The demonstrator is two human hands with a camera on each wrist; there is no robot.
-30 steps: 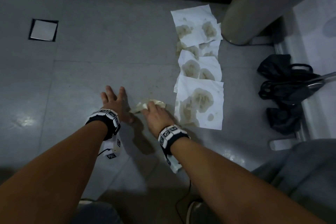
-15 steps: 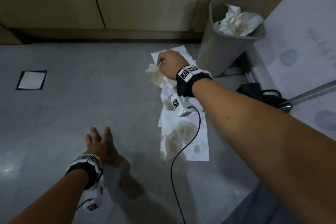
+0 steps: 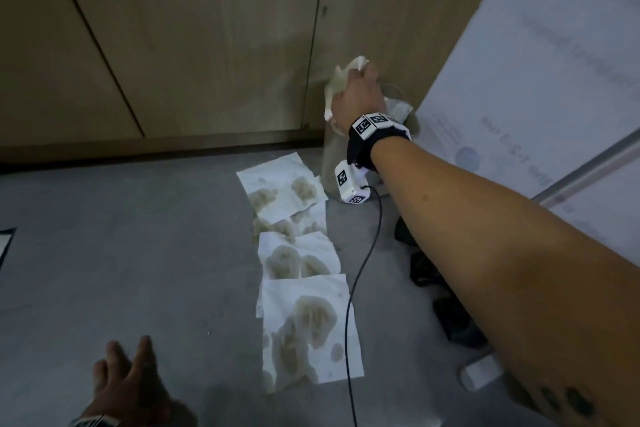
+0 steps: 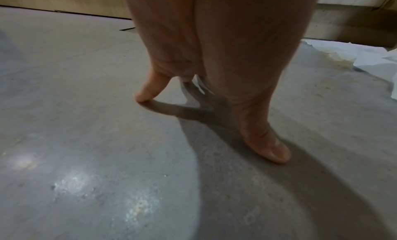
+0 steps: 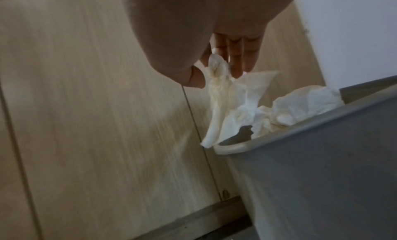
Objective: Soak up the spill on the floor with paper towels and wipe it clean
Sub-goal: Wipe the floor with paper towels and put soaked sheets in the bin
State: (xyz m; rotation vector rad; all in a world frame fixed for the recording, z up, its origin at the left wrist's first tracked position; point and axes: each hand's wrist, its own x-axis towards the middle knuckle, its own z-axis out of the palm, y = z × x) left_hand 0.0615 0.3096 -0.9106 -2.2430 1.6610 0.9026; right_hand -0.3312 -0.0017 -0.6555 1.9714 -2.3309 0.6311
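Observation:
My right hand (image 3: 356, 90) is raised over the grey waste bin (image 5: 322, 158) and pinches a crumpled, stained paper towel (image 5: 227, 97) between thumb and fingers. The towel hangs down across the bin's rim, beside white wads inside the bin. Several paper towels (image 3: 308, 322) with brown wet blotches lie in a row on the grey floor, running from the bin toward me. My left hand (image 3: 128, 367) rests spread on the floor left of that row, holding nothing. In the left wrist view its fingertips (image 4: 266, 148) touch the bare floor.
Wooden cabinet doors (image 3: 190, 45) stand behind the bin and a white panel (image 3: 554, 62) leans at the right. Black items (image 3: 450, 315) lie on the floor right of the towels. A floor drain (image 3: 5, 246) sits at the far left. A black cable (image 3: 360, 270) hangs from my right wrist.
My right hand lifted the crumpled towel off the floor and carried it up and away to the bin. The left hand stayed on the floor.

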